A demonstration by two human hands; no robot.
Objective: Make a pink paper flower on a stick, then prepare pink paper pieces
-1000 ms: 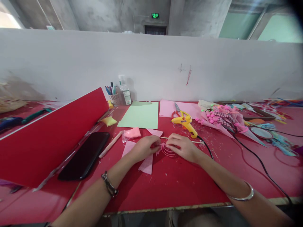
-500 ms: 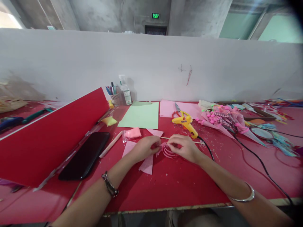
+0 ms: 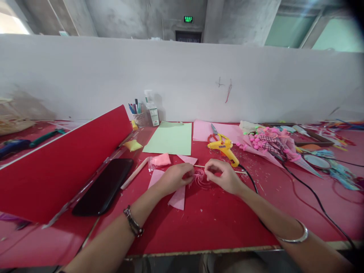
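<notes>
On the red table (image 3: 216, 222), left hand (image 3: 174, 178) and right hand (image 3: 225, 176) pinch one pink paper curl (image 3: 200, 178).

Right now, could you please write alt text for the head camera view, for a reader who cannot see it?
A person's left hand and right hand pinch a curled pink paper piece over a red tabletop. Flat pink paper scraps lie under the hands; a yellow glue gun, a pale green paper sheet and a black phone lie nearby.

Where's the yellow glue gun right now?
In the head view the yellow glue gun lies right of centre on the red table, just beyond the right hand and beside the scissors.
</notes>
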